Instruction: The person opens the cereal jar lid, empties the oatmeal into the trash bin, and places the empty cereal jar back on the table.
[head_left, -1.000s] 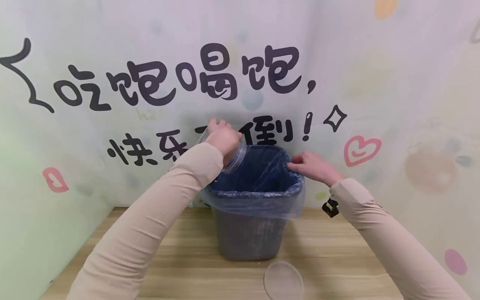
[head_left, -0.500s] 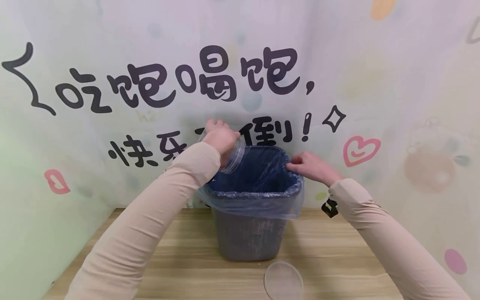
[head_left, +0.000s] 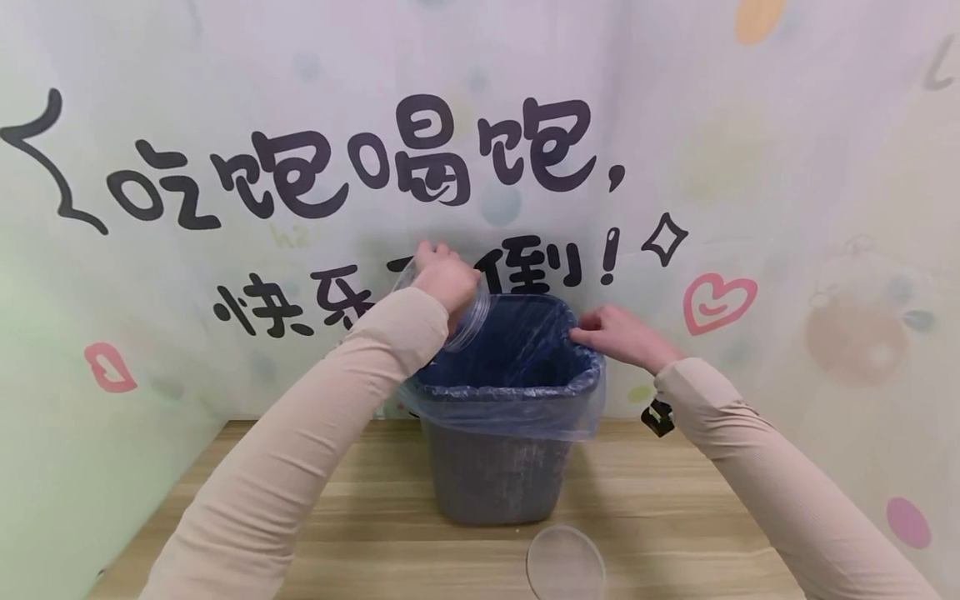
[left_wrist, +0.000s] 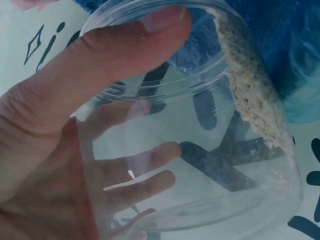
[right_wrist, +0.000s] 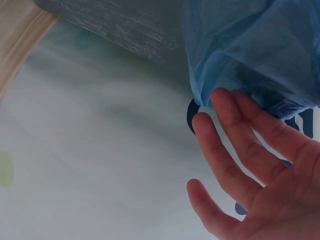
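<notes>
My left hand [head_left: 448, 283] grips a clear plastic jar [head_left: 471, 321], tipped on its side with its mouth over the left part of the trash bin [head_left: 495, 475]. In the left wrist view a strip of beige, speckled crumbly stuff [left_wrist: 250, 85] lies along the jar's wall up to its mouth; the kind cannot be told. A translucent blue bag [head_left: 517, 417] lines the bin and folds over its rim. At the bin's right rim my right hand [head_left: 618, 335] pinches the edge, its fingers [right_wrist: 235, 130] outside against the bag. The bottom of the bin is hidden.
A round clear lid [head_left: 566, 562] lies on the wooden table [head_left: 360, 533] in front of the bin. Close behind hangs a printed wall cloth [head_left: 750, 167] with dark lettering. A small black object [head_left: 658, 417] shows beneath the right wrist.
</notes>
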